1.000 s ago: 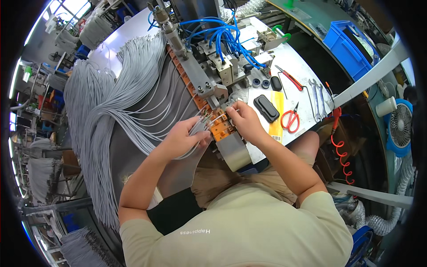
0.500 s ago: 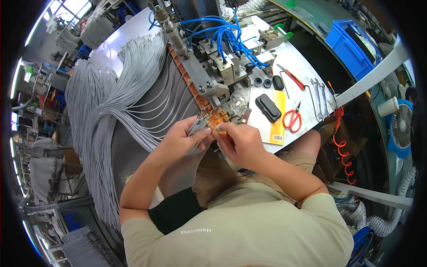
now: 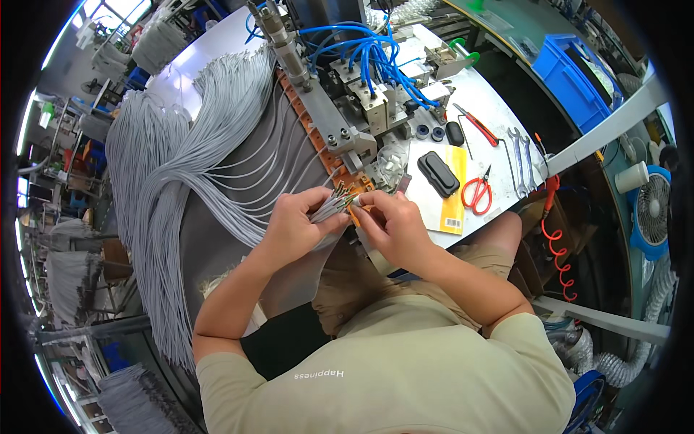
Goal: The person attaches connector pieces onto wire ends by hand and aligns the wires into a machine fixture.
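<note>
Several grey cable ends [image 3: 330, 209] are gathered in one bunch, beside the near end of an orange strip [image 3: 322, 153]. Left hand [image 3: 298, 226] is closed around this bunch, and thin coloured wires come out above its fingers. Right hand [image 3: 392, 223] is near to it, with thumb and forefinger pinched on a small white piece [image 3: 355, 201], close to these wires. To the left, a big bundle of grey cables [image 3: 217, 108] spreads out. Beyond the hands stands a metal machine with blue tubes [image 3: 381, 52]. On the white worktop [image 3: 473, 88], to the right, lie a black case [image 3: 438, 174], red-handled scissors [image 3: 477, 192] and two wrenches [image 3: 520, 160].
</note>
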A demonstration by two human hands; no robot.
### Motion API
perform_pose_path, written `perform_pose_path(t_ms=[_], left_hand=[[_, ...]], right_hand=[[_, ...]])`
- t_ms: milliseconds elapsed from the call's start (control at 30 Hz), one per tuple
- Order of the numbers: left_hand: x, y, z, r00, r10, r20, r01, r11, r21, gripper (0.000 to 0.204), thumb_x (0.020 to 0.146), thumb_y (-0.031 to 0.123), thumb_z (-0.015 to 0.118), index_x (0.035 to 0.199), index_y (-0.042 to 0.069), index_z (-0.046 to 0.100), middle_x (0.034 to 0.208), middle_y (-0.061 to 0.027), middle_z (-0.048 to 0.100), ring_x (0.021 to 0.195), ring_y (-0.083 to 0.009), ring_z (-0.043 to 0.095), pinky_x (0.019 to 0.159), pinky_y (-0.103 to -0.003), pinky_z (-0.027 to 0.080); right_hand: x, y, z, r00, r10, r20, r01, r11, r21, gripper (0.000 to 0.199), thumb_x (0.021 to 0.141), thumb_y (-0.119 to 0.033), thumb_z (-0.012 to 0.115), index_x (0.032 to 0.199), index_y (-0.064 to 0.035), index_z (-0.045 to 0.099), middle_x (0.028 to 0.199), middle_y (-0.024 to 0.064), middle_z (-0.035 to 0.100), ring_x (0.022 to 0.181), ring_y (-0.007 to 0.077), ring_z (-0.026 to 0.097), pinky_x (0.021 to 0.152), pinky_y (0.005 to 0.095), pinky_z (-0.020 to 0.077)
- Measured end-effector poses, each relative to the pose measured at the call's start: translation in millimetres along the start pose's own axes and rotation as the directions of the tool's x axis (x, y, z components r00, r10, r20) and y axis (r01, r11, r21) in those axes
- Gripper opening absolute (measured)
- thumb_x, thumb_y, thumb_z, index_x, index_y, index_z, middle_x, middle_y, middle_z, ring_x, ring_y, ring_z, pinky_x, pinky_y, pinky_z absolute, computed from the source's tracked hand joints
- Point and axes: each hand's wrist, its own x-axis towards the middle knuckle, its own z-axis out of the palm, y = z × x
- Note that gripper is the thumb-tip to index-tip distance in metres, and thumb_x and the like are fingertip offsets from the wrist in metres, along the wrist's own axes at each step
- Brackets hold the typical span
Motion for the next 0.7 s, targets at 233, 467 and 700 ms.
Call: perform_pose_path(t_ms=[233,467,700], left_hand=[[3,5,-1,1.0,0.015,-0.009,-0.016,0.993,-0.118,0.02,0.081,0.009,0.077,0.096,-0.002,0.068,0.071,-0.0067,0.068,0.067,-0.0039,0.057,0.062,-0.025,0.048],[11,2,-5,0.999,0.048,0.003,-0.048,0.996,0.071,0.014,0.081,0.004,0.076,0.092,0.0,0.069,0.072,-0.0023,0.068,0.069,-0.0045,0.059,0.062,-0.024,0.047],[9,1,4,0.996,0.069,-0.048,-0.071,0.997,-0.035,0.019,0.079,0.006,0.076,0.097,0.001,0.07,0.07,-0.0073,0.068,0.062,-0.0059,0.056,0.059,-0.026,0.048]], right_hand=[[0,0,3,1.0,-0.006,-0.018,0.006,1.0,0.006,0.009,0.09,-0.01,0.07,0.094,-0.0043,0.064,0.055,0.0038,0.059,0.044,0.016,0.051,0.061,0.0313,0.0384],[6,8,6,0.998,-0.033,-0.054,0.033,0.999,-0.012,0.009,0.092,-0.011,0.068,0.095,-0.0041,0.064,0.058,0.0045,0.061,0.045,0.0156,0.053,0.058,0.0297,0.0401],[13,-5,-5,0.922,0.324,0.213,-0.368,0.903,0.222,0.012,0.096,-0.014,0.064,0.098,-0.0025,0.062,0.057,0.0008,0.058,0.047,0.0067,0.049,0.048,0.0245,0.0377]])
